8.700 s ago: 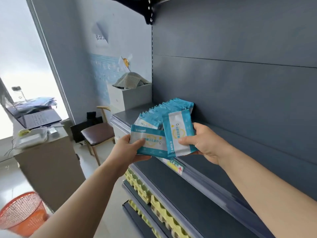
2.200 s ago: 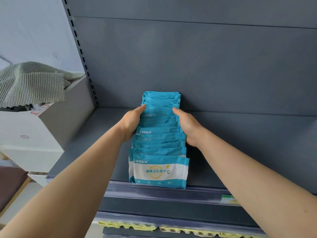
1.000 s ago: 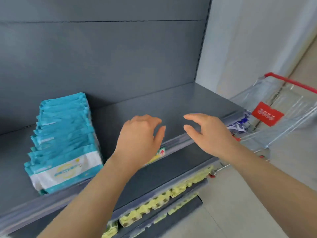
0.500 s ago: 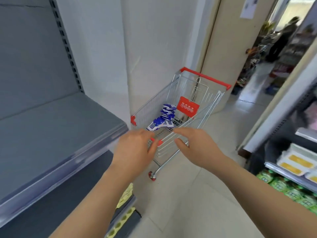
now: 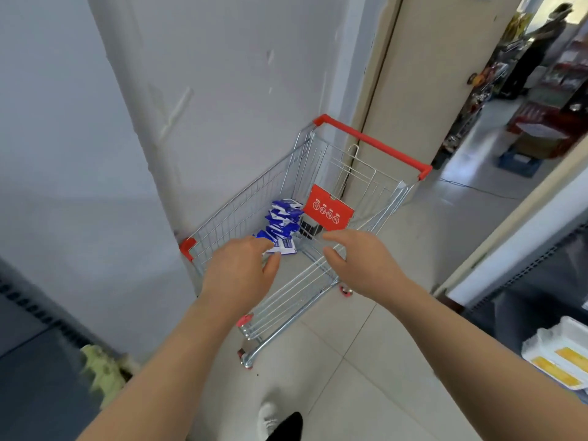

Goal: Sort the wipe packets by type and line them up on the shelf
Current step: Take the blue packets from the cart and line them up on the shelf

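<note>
A pile of dark blue and white wipe packets (image 5: 283, 222) lies in the far corner of a small wire shopping cart (image 5: 245, 205) with a red handle. My left hand (image 5: 240, 275) hovers over the cart's near side, fingers apart and holding nothing, just short of the packets. My right hand (image 5: 359, 264) is beside it over the cart's right rim, also open and empty. The teal packets and their shelf are out of view.
The cart stands against a white wall (image 5: 206, 90) beside a beige door frame (image 5: 410, 74). A dark shelf edge (image 5: 35, 316) is at the lower left. White egg cartons (image 5: 563, 354) sit on a rack at right. A person (image 5: 537, 49) stands far off in the shop aisle.
My view swung right from the shelf of teal packets to the cart. Both empty hands moved forward and down over the cart, closer to the blue packets.
</note>
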A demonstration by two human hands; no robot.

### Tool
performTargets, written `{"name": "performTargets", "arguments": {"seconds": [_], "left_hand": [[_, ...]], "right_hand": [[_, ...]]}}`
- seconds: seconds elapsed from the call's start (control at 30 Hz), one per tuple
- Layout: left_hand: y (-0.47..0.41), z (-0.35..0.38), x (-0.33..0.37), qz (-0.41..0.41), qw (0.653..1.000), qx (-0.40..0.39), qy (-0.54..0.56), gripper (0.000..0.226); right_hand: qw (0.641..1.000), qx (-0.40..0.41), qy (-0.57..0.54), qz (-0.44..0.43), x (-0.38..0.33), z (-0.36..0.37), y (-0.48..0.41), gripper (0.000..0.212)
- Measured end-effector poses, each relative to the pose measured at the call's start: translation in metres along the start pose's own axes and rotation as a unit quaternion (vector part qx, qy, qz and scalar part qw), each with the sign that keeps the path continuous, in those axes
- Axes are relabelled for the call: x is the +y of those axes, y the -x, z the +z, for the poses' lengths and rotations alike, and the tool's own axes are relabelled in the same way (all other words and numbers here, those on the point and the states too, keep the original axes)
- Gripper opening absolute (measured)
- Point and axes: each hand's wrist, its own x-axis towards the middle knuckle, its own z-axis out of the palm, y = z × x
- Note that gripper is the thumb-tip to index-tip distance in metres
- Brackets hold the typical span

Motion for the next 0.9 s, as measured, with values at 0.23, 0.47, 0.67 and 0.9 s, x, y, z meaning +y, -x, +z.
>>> {"name": "performTargets", "arguments": {"seconds": [0.23,0.47,0.67,0.9], "left_hand": [[-0.164,0.057,-0.005,-0.041,0.997,-0.062,0.011,0.033],[-0.281,0.131,-0.029,-0.149,0.981,-0.077,0.100,0.029],[-0.367,0.219,-0.054,-0.261,0.952,-0.061,0.147,0.027],[-0.442,0.328,-0.084,-0.367,0.906,-0.057,0.203,0.029]], "right_hand": [[0.999,-0.025,-0.029,0.038,0.073,0.002,-0.158,0.034],[0.994,-0.063,-0.074,0.041,0.146,0.040,-0.301,0.033],[0.988,-0.110,-0.112,-0.005,0.215,0.104,-0.435,0.025],[0.971,-0.184,-0.151,-0.017,0.277,0.217,-0.552,0.032]]}}
